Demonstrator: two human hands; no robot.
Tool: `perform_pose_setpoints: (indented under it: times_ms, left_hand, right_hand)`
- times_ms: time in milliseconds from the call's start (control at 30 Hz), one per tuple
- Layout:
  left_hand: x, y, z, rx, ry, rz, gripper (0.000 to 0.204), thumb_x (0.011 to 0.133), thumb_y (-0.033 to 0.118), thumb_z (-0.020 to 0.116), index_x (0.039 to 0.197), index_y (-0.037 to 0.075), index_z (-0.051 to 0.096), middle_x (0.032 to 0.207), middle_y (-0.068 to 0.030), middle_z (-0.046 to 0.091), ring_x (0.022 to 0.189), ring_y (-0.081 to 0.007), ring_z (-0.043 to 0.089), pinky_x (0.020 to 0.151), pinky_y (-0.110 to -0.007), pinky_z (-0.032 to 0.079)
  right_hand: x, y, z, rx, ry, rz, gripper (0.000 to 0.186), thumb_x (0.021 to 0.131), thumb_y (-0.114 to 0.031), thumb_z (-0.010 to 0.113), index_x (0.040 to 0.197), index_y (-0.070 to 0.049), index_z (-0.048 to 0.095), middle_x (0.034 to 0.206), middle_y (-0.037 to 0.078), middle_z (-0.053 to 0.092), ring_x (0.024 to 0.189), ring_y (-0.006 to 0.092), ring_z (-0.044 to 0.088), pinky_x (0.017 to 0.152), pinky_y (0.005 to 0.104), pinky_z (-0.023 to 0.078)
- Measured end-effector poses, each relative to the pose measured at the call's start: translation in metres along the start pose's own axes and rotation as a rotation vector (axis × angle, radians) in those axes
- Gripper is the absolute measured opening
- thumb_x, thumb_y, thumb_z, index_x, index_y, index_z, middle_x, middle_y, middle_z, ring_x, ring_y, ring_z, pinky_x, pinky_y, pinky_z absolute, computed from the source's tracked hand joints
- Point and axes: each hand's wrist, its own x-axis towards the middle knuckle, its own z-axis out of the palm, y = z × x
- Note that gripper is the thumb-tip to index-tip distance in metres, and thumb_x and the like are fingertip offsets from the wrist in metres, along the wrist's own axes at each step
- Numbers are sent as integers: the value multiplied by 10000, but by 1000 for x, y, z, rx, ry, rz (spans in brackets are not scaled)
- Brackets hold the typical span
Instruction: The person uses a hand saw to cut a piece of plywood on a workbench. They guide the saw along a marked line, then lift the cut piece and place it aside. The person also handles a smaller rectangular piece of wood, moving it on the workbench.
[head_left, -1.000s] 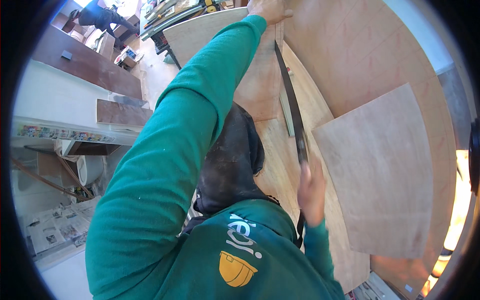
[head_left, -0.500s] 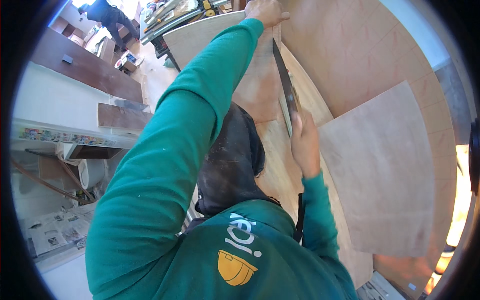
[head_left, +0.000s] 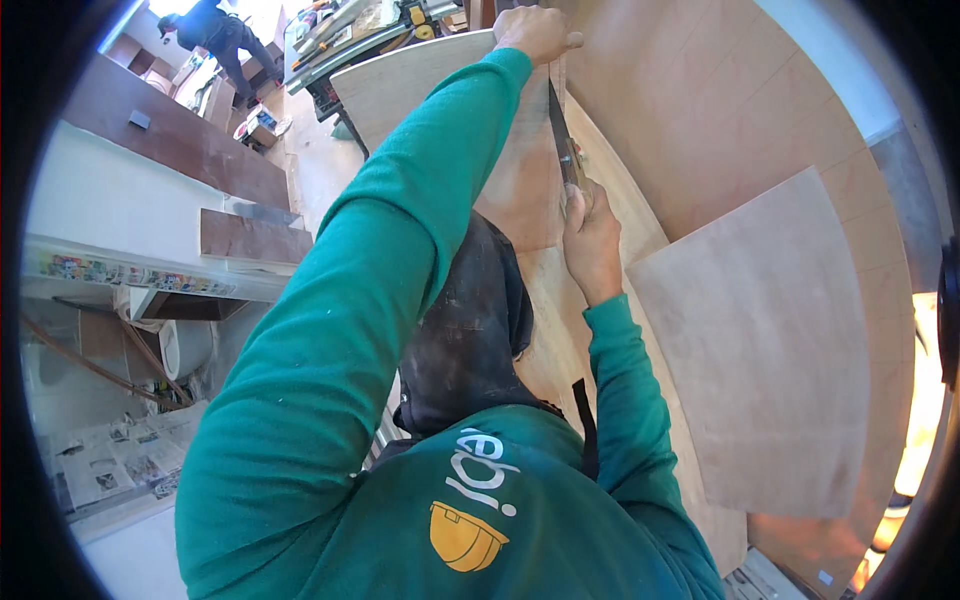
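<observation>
Beyond the plywood panel (head_left: 415, 95) I see a cluttered bench (head_left: 355, 55); my left hand (head_left: 534, 35) touches the panel, its grip I can't tell; my right hand (head_left: 594, 240) grasps the saw (head_left: 557, 122), blade ahead

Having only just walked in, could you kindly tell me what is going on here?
A person in a green sweatshirt has the left hand on the far edge of a wooden board. The right hand grips what looks like a handsaw, its dark blade running up beside the board's right edge. A loose thin panel lies to the right, untouched. Another person stands in the background.
</observation>
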Motion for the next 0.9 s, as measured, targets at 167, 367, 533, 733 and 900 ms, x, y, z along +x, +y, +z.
perform_pose_setpoints:
  times_ms: [167, 367, 533, 733, 900]
  left_hand:
    - [5, -18, 7, 7, 6, -9, 564, 879, 615, 663, 961, 75, 801, 956, -175, 782, 947, -350, 763, 864, -498, 596]
    - [4, -27, 22, 47, 21, -13, 581, 891, 626, 659, 963, 65, 795, 960, -180, 780, 955, -351, 761, 870, -493, 593]
    - [8, -12, 10, -6, 10, 6, 597, 902, 641, 636, 969, 68, 790, 1005, -188, 777, 977, -356, 757, 887, -498, 586]
    - [14, -23, 14, 14, -12, 7, 590, 905, 626, 625, 989, 66, 792, 989, -193, 777, 980, -368, 755, 886, -501, 589]
    - [13, -26, 20, 10, -21, -3, 587, 892, 628, 642, 982, 70, 803, 978, -196, 778, 973, -363, 757, 863, -494, 598]
  right_hand:
    - [-86, 25, -37, -103, 10, -80, 348, 1085, -251, 529, 1334, -16, 592, 914, 272, 677, 860, 406, 691, 793, 457, 524]
    - [-194, -9, -106, -22, -135, 211, 395, 1079, -177, 502, 1390, 61, 554, 1096, 262, 708, 1050, 393, 700, 880, 424, 527]
    - [-20, 22, -7, -8, 19, -111, 368, 1076, -253, 539, 1360, -21, 572, 999, 350, 675, 929, 524, 665, 771, 532, 535]
    - [-33, 2, -20, -21, -15, -38, 374, 1069, -269, 552, 1352, -25, 568, 936, 316, 693, 888, 527, 669, 753, 524, 529]
    - [-176, -1, -99, -111, -115, 155, 399, 1060, -188, 579, 1396, 23, 538, 1012, 260, 726, 887, 397, 735, 783, 440, 555]
